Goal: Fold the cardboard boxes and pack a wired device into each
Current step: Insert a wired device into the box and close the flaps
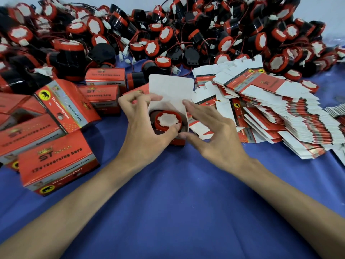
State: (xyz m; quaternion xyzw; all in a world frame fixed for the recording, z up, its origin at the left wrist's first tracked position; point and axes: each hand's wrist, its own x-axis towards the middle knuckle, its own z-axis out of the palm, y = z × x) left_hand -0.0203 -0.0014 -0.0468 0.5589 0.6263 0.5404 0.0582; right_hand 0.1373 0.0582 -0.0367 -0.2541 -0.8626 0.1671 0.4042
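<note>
An open red cardboard box (170, 90) stands at the centre of the blue cloth, its white lid flap upright. Inside sits a red and black wired device (168, 119) with its white sticker facing up. My left hand (147, 124) grips the box's left side, the thumb on the device's rim and the fingers curled at the left flap. My right hand (214, 131) is at the box's right side; its straight fingers press the right flap and its thumb touches the front lower corner.
A big heap of wired devices (168, 30) fills the far side. Several packed red boxes (57, 161) lie at the left. Stacks of flat unfolded boxes (276, 113) spread to the right. Blue cloth (177, 202) covers the near table.
</note>
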